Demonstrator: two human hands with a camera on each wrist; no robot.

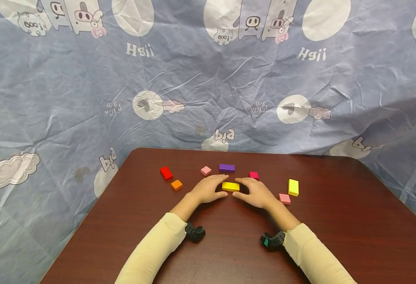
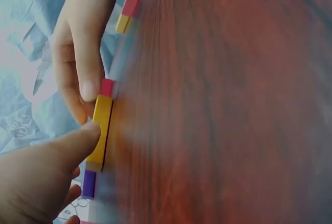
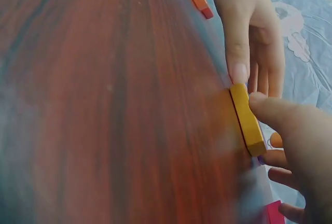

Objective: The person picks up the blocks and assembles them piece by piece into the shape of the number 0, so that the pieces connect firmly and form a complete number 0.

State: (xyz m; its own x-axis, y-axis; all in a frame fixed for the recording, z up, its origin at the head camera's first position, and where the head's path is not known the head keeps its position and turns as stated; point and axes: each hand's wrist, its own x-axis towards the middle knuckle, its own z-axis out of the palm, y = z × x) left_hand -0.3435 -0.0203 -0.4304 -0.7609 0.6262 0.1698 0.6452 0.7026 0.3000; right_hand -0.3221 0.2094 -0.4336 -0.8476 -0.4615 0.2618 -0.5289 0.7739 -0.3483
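Observation:
A long yellow block lies on the dark table between the two hands. My left hand is at its left end, thumb in front and fingers reaching behind. At the other end, my right hand mirrors it, thumb and fingers spread apart. In the wrist views both thumbs overlap or come close to the yellow block; whether they touch it I cannot tell. A purple block lies just behind the yellow one. Nearest the right fingers is a magenta block, and a pink block sits behind the left hand.
On the left lie a red block and an orange block. Beside the right wrist are another pink block and a wider yellow block. A blue printed cloth hangs behind the table.

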